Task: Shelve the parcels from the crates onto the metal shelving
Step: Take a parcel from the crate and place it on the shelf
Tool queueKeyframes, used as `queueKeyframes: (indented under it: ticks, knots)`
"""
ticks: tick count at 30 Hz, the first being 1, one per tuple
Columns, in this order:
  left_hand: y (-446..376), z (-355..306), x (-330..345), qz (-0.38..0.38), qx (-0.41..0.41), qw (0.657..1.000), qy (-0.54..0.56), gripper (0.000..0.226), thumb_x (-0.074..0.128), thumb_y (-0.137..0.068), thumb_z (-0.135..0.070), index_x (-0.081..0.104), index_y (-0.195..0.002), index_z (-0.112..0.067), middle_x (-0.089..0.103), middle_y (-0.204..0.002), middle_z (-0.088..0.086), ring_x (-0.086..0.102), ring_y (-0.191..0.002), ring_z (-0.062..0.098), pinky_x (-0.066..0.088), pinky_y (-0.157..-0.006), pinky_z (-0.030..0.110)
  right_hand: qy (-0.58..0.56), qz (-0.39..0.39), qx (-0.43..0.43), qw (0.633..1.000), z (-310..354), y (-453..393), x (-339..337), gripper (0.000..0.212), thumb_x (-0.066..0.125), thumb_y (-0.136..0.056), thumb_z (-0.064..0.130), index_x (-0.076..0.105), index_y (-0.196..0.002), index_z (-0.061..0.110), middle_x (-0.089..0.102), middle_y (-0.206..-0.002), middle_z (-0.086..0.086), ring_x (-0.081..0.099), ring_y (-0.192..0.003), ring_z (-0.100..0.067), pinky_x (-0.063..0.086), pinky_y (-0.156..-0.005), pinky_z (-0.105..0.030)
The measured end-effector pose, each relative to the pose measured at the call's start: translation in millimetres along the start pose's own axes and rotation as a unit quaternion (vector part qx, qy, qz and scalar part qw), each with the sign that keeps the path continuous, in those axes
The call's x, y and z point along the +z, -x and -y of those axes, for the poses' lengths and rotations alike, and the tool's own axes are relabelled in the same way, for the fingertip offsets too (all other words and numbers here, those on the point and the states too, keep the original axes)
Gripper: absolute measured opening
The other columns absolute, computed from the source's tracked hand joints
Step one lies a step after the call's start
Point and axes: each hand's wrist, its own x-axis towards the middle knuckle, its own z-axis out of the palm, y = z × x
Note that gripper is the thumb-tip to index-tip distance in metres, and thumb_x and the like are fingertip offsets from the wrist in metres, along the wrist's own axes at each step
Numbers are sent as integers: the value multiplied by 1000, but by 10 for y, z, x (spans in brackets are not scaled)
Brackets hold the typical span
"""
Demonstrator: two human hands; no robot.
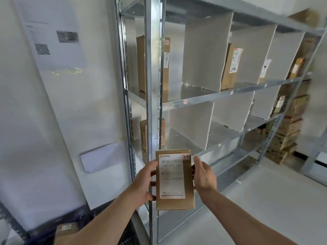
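You hold one brown parcel (pixel 175 179) between your left hand (pixel 144 181) and right hand (pixel 204 175), fingers curled round its sides. The metal shelving (pixel 153 85) stands just beyond your hands. Next, I think, pick a slot and slide it in.

Brown cardboard parcel (pixel 175 179) with a white label (pixel 171 175) printed in grey text, orange mark at its top corner and a red-edged tag; silver-grey metal shelving (pixel 152 96) with pale grey dividers (pixel 207 52); brown boxes (pixel 230 68) with white labels; white wall (pixel 53 103); dark crate (pixel 85 220)
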Motion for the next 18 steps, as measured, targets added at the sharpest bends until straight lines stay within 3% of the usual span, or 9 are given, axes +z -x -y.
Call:
queueKeyframes:
  ticks: [6,11,15,18]
  knots:
    - [-118,-70,591,21,12,1000,-13,36,40,-98,-40,63,-113,-17,60,-119,12,56,-113,35,46,-96,67,-12,-32,-6,999,-151,-315,-494,53,35,-100,54,56,-73,14,62,-78,-6,59,-77,-25,47,-72,-39]
    - [-325,-88,841,31,6,999,-20,32,44,-96,-40,63,-113,-22,61,-121,10,55,-114,35,45,-97,68,-7,-48,7,999,-214,-514,-696,52,35,-100,56,57,-74,16,63,-79,-6,61,-82,-28,51,-81,-45]
    - [-629,-145,1045,54,7,998,-30,40,43,-96,-43,63,-116,-15,62,-121,11,57,-114,35,46,-96,66,-8,-70,23,997,-250,-728,-858,53,37,-97,59,59,-77,16,62,-77,-5,61,-81,-27,52,-81,-47]
    - [-862,-238,1244,79,11,996,-38,41,41,-98,-43,62,-114,-12,61,-121,12,55,-115,35,44,-97,68,1,-95,26,995,-211,-886,-987,59,34,-86,69,62,-78,17,61,-75,-2,63,-81,-28,55,-82,-50]
